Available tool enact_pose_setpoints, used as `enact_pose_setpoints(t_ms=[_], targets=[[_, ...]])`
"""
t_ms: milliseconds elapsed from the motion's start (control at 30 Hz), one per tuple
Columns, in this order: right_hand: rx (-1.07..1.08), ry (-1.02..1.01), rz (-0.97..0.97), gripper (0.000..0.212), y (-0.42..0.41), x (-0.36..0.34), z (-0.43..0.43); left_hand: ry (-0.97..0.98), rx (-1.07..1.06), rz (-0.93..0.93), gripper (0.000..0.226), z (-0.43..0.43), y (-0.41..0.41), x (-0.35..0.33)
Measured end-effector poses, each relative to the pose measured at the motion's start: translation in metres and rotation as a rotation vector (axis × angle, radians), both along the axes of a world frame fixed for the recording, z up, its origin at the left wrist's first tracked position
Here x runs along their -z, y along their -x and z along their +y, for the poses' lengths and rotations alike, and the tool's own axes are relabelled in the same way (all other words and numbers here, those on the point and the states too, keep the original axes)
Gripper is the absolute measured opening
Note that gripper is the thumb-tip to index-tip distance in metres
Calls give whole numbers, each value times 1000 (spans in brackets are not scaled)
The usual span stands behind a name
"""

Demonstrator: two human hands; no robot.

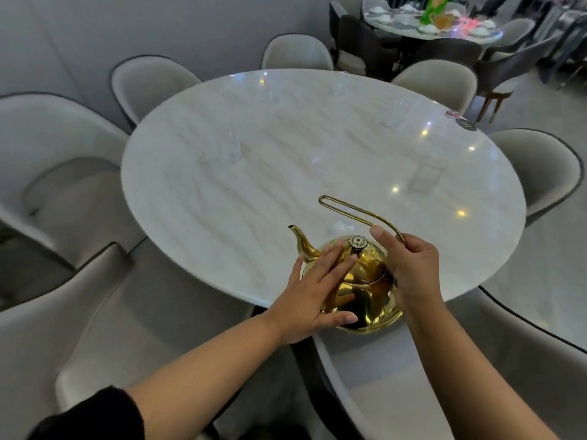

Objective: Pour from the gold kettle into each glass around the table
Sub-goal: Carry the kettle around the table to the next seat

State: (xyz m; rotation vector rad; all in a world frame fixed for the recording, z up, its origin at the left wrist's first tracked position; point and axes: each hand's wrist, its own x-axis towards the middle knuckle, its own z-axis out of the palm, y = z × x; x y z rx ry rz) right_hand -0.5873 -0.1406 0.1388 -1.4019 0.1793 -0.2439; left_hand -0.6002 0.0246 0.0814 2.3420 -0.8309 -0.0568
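The gold kettle (365, 296) stands at the near edge of the round marble table (254, 192), spout pointing left. My right hand (409, 268) is closed around the base of its long wire handle (349, 208), which leans toward the table's middle. My left hand (314, 293) lies flat on the kettle's lid and side, fingers spread. Several clear glasses stand around the table: one at the left (228, 149), one at the right (425, 174), others at the far side (338, 84) and far right (394, 114). A glass (341, 226) shows just behind the kettle.
Grey upholstered chairs ring the table, one right below me (397, 376) and one at my left (95, 312). Two small discs (465, 123) lie on the table's far right edge. Another set table (432, 23) with dark chairs stands at the back right.
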Motion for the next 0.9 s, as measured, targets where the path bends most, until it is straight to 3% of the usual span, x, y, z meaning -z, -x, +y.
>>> enact_pose_setpoints(t_ms=[200, 333, 667, 900], targets=[[-226, -12, -27, 50, 26, -13, 55, -38, -205, -84, 84, 51, 55, -8], [-317, -49, -77, 59, 46, -23, 97, -63, -350, -133, 81, 85, 94, -15], [-590, 13, -130, 59, 135, -45, 191, -111, -642, -176, 84, 157, 222, -35], [-777, -9, -68, 57, 215, -53, 240, -66, -877, -204, 81, 179, 323, -38]])
